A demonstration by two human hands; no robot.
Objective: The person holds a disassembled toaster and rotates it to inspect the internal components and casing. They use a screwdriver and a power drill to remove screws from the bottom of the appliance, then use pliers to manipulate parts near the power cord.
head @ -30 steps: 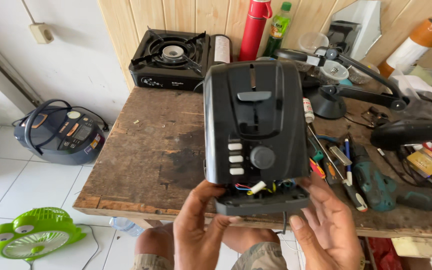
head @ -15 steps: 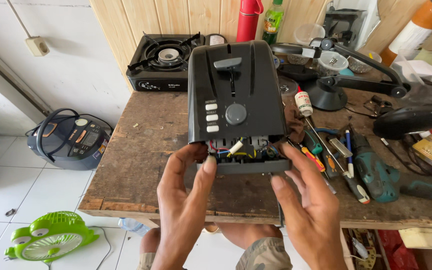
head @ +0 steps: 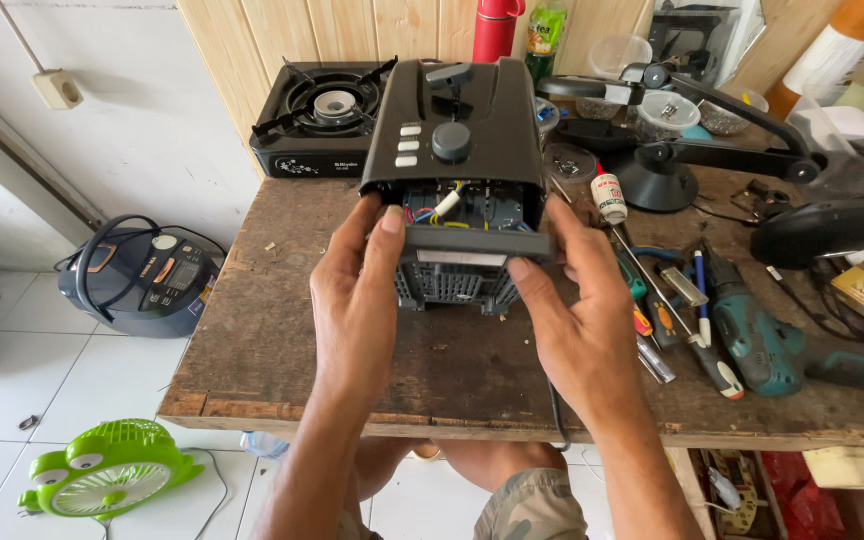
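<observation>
A black toaster (head: 457, 125) lies tilted on the worn wooden workbench (head: 282, 340), its control face with three pale buttons and a round knob turned up. Its bottom end gapes, with coloured wires showing inside. My left hand (head: 357, 300) grips the left side of the toaster's black base panel (head: 472, 255), thumb on top. My right hand (head: 577, 310) holds the panel's right side. The panel sits pulled a little away from the housing.
A single-burner gas stove (head: 317, 115) stands at the back left. Screwdrivers (head: 662, 320), a green drill (head: 782, 345) and a black desk lamp (head: 692, 150) crowd the right side. A rice cooker (head: 137, 275) and a green fan (head: 107, 470) sit on the tiled floor.
The toaster has been lowered from upright in front of me down onto the bench, tilted away. Both hands shifted onto the base panel, which now stands apart from the housing.
</observation>
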